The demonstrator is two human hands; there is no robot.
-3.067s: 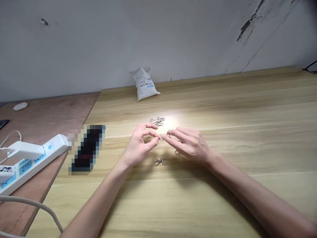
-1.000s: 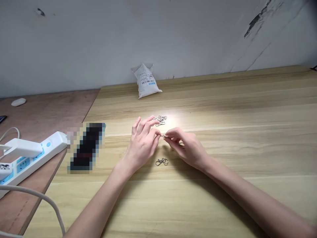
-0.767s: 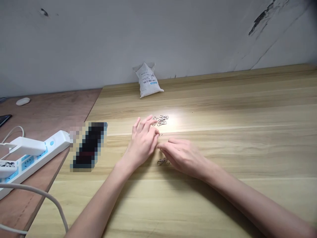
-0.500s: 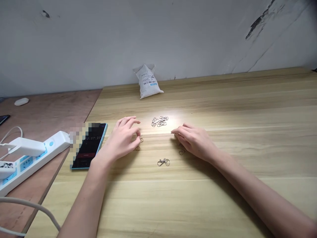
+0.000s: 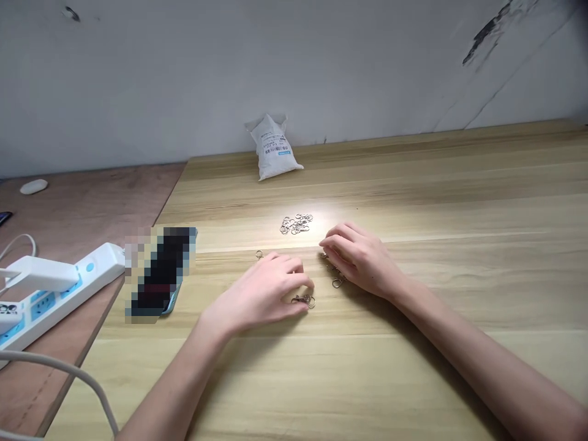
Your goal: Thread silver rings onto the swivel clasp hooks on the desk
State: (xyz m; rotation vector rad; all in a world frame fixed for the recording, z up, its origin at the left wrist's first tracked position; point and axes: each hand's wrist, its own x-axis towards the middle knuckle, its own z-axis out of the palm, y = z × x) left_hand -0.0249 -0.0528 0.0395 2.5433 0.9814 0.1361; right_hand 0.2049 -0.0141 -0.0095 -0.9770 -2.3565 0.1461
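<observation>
A person's two bare hands work over a pale wooden table (image 5: pixel 413 367), seen from above. The left hand (image 5: pixel 264 294) reaches in from the lower left, palm down, its thumb and fingers parted around a silver metal clasp (image 5: pixel 302 299) with a ring (image 5: pixel 312 302) at its right end. The clasp lies on the table near the middle, between the thumb tip and the fingertips; whether the skin touches it cannot be told. The right hand (image 5: pixel 362 257) is to the right and a little farther off, its side low over the wood and its fingers curled inward. A small metal piece (image 5: pixel 324 255) shows at its fingertips, and another clasp (image 5: pixel 338 283) lies just beside the palm, partly covered; whether the fingers pinch anything is hidden. Beyond the left hand's knuckles lies a small loop (image 5: pixel 260 253). Farther back, between the hands, a small heap of silver clasps (image 5: pixel 296 224) sits in a bright patch of light. Behind it, a white packet (image 5: pixel 275 153) with a printed label leans near the grey wall (image 5: pixel 184 79). Left of the left hand lies a phone (image 5: pixel 168 269), its screen blurred into blocks. On a reddish-brown surface (image 5: pixel 133 196) at the far left are a white power strip (image 5: pixel 103 263) with plugs in it and a white oval case (image 5: pixel 33 187). A pale cable (image 5: pixel 85 373) curves across the lower left corner.
</observation>
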